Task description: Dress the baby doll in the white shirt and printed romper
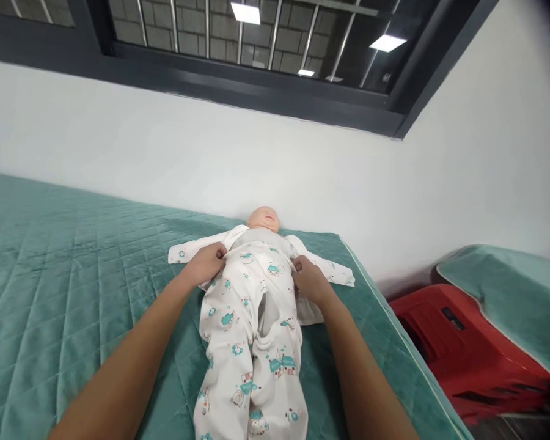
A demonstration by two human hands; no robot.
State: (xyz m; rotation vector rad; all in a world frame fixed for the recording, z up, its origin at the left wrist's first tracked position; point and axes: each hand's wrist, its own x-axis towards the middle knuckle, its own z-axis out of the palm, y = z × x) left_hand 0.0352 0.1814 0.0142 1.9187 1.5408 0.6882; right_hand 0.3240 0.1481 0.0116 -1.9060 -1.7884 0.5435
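Note:
A baby doll (pixel 263 217) lies on its back on a green quilted cover, its head towards the wall. White baby trousers (pixel 252 305) with green animal and house prints lie over its body and reach up to its chest. At the trousers' left side, my left hand (pixel 209 261) is closed, pinching the cloth near the waist. My right hand (pixel 309 278) grips the opposite side of the waist, its fingertips partly hidden. White printed sleeves (pixel 339 272) stretch out to both sides from under the trousers, and a pale cloth flap (pixel 308 310) shows below my right wrist.
The green quilted cover (pixel 87 293) spreads to the left and ends in a piped edge on the right. Beyond that edge stands a red plastic stool (pixel 462 348), partly under another green cloth (pixel 513 287). A white wall (pixel 165 146) with a dark-framed window (pixel 256 85) rises behind.

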